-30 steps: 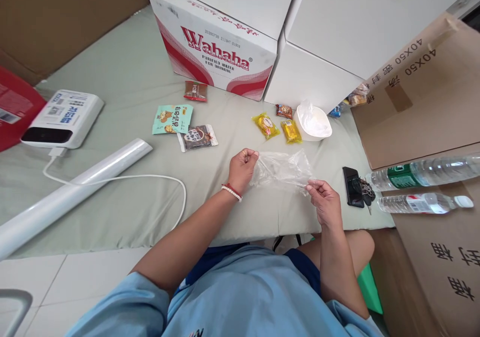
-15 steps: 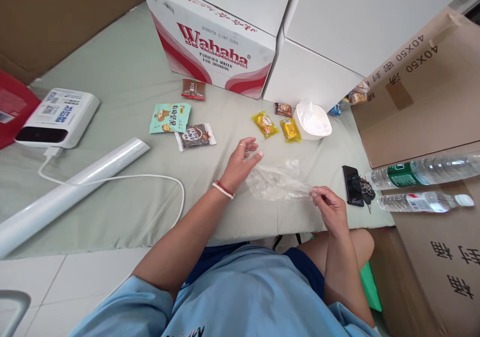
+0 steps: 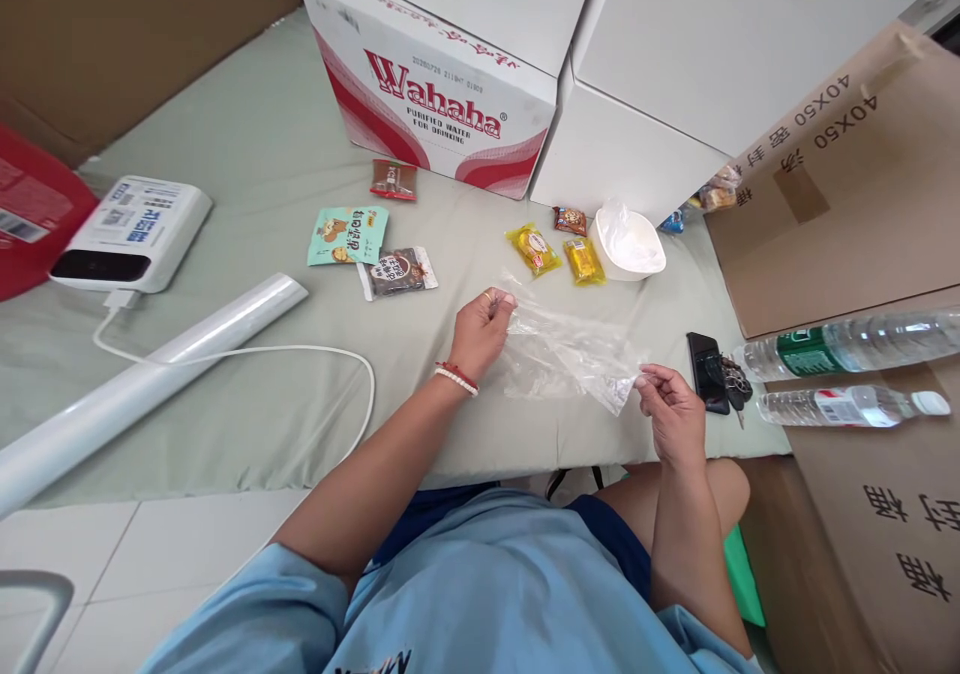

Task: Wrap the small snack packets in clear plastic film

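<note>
A clear plastic bag (image 3: pixel 562 349) stretches between my hands, low over the pale green cloth. My left hand (image 3: pixel 484 329) is closed, pinching its upper left edge between thumb and fingers. At the bag's right end, my right hand (image 3: pixel 670 406) pinches a corner. Just beyond the bag lie two yellow snack packets (image 3: pixel 534 250) and a small brown packet (image 3: pixel 570 220). Beside them stands a white bowl (image 3: pixel 637 254) with crumpled clear plastic in it. To the left of my left hand are a teal snack pouch (image 3: pixel 347 235) and a dark snack pouch (image 3: pixel 399 273), partly overlapping.
A Wahaha carton (image 3: pixel 435 94) and white boxes line the back. On the left are a white device (image 3: pixel 135 234) with a cable and a plastic roll (image 3: pixel 165 379). A phone (image 3: pixel 707 369), keys (image 3: pixel 735 384) and two bottles (image 3: pixel 847 406) lie right, by a cardboard box (image 3: pixel 825 204).
My left hand has gone from open to pinching the bag's edge. The bag is now spread wider, and my right hand has shifted slightly right with its corner.
</note>
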Tool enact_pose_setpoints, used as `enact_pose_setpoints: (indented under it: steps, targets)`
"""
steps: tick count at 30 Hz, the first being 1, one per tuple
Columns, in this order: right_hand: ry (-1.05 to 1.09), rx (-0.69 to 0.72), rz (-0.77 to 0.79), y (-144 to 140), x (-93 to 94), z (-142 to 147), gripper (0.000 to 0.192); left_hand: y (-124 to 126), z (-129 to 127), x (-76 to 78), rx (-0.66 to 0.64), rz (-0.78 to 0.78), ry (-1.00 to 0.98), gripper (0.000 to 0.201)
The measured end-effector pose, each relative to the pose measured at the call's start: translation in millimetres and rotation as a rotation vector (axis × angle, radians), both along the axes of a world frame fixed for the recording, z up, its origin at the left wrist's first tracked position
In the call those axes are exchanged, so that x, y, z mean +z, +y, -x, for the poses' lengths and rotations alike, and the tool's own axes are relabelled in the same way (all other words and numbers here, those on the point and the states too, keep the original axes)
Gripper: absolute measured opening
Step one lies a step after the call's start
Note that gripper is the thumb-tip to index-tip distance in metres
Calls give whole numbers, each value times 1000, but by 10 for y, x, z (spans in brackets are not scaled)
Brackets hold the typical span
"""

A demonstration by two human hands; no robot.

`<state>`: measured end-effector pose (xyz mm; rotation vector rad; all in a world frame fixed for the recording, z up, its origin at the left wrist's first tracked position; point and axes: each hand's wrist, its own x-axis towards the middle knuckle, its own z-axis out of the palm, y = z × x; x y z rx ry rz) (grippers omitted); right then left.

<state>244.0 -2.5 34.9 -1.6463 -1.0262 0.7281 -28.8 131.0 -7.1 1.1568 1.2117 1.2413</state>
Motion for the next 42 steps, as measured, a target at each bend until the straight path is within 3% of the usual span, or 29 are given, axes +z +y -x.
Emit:
enact_pose_setpoints:
  steps: [4, 9, 11, 15, 18, 23, 25, 28, 31, 33, 35, 38, 42]
  targets:
    - [46, 11, 113, -121, 1, -112, 40, 38, 13, -56, 114, 15, 13, 32]
    - [-127, 359, 460, -252, 115, -288, 47, 56, 23, -113, 118, 4, 152, 42]
    - [-220, 412, 480, -218, 166, -318, 53, 54, 18, -123, 97, 7, 197, 46]
    - [-262, 283, 323, 74, 170, -244, 71, 38, -6, -125, 32, 5, 265, 49]
    - [-196, 267, 267, 427, 73, -87, 79, 24, -16, -110, -22, -17, 304, 48]
    - [13, 282, 244, 898, -104, 170, 57, 35, 12, -74, -79, -20, 385, 43]
    - [44, 209, 221, 963, -104, 212, 53, 47, 30, -64, -65, -11, 404, 42]
    - [119, 141, 181, 931, 6, 228, 64, 49, 37, -50, -54, -13, 434, 42]
    - [179, 266, 141, 837, 158, 249, 74, 26, 14, -30, -77, -26, 463, 43]
    - [87, 338, 140, 820, 201, 271, 75, 7, -3, -13, -96, -38, 484, 43]
    - [-28, 316, 161, 876, 164, 273, 65, -1, -2, 9, -100, -40, 513, 43]
    - [-52, 125, 193, 1052, -1, 195, 47, 19, 44, 51, -50, 1, 610, 44]
    - [-52, -56, 218, 1232, -233, 18, 45, 65, 131, 99, 17, 95, 784, 41]
